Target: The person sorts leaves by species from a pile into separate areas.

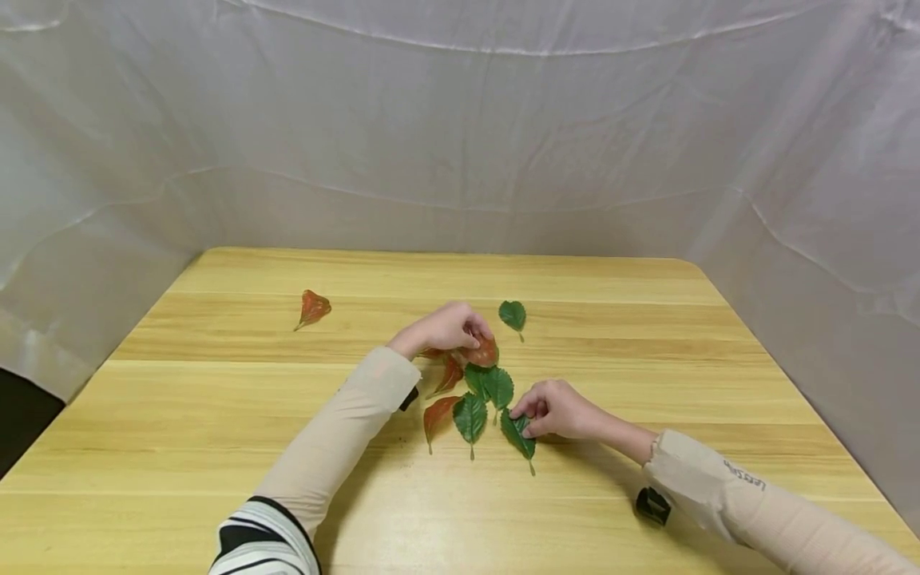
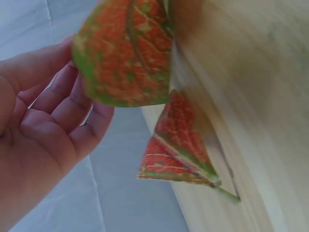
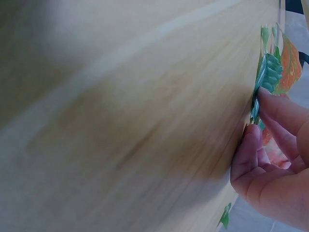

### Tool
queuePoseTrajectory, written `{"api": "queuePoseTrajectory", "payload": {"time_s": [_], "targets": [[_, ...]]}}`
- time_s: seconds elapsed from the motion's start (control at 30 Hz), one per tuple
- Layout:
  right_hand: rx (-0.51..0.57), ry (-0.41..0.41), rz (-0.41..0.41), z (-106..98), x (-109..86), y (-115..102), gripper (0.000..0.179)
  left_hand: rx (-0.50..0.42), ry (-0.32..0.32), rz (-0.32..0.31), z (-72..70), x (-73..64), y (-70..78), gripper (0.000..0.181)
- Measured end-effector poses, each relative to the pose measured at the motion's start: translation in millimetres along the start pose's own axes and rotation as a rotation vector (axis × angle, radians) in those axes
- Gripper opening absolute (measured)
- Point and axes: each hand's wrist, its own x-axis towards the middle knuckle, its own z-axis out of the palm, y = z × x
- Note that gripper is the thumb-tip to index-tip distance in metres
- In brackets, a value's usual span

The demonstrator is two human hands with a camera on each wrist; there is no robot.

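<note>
My left hand (image 1: 451,326) pinches a red leaf with green edges (image 2: 128,58) by its rim, at the top of a leaf cluster. Below that leaf, in the left wrist view, lies another red leaf (image 2: 178,145). A dark green serrated leaf (image 1: 516,430) is between the thumb and fingers of my right hand (image 1: 564,409), low over the table at the cluster's right. Between the hands are a green leaf (image 1: 470,417), a pair of overlapping green leaves (image 1: 498,387) and a red leaf (image 1: 437,415). Part of the cluster hides behind my left hand.
One red leaf (image 1: 314,307) lies apart at the far left of the wooden table (image 1: 216,415). A lone green leaf (image 1: 513,314) lies beyond the cluster. Pale sheeting (image 1: 460,144) hangs around the table's back and sides.
</note>
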Motion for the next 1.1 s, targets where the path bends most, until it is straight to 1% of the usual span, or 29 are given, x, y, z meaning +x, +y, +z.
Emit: {"api": "queuePoseTrajectory", "payload": {"time_s": [0.2, 0.37, 0.57, 0.83, 1.1], "targets": [[0.000, -0.005, -0.005, -0.5, 0.8, 0.9, 0.019, -0.038, 0.072, -0.010, -5.6, -3.5, 2.7, 0.019], [0.008, -0.006, -0.003, -0.5, 0.5, 1.0, 0.019, -0.075, 0.150, -0.033, -9.9, -9.5, 0.5, 0.019], [0.004, -0.004, 0.005, -0.8, -0.4, 0.9, 0.019, -0.115, 0.248, -0.066, -16.0, -16.5, -8.0, 0.019], [0.005, -0.007, 0.014, -0.5, -0.7, 0.3, 0.019, -0.149, 0.347, -0.071, -25.1, -29.1, -20.7, 0.020], [0.006, -0.007, 0.010, -0.4, -0.6, -0.7, 0.019, -0.171, 0.436, -0.118, -34.0, -43.6, -33.4, 0.020]]}}
